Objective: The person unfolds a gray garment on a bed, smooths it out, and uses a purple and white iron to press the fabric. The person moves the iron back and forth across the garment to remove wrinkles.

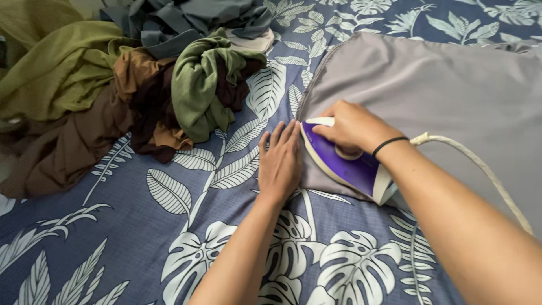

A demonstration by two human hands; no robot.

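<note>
Your right hand (351,127) is wrapping its fingers around the handle of a purple and white iron (344,161), gripping it firmly, with a black band (389,144) sitting on the wrist. The iron is resting on the near left edge of a grey cloth (440,96), its tip pointing away from you. Your left hand (279,164) is lying flat, fingers straight and held together, pressing down just beside the iron at the cloth's edge. A pale cord (480,166) is trailing from the iron's back toward the right. Everything is lying on a blue bedsheet (169,237) printed with white leaves. Farther off to the left, a pile of crumpled clothes (141,85) in olive, brown, green and slate is sitting well apart from your hands.
</note>
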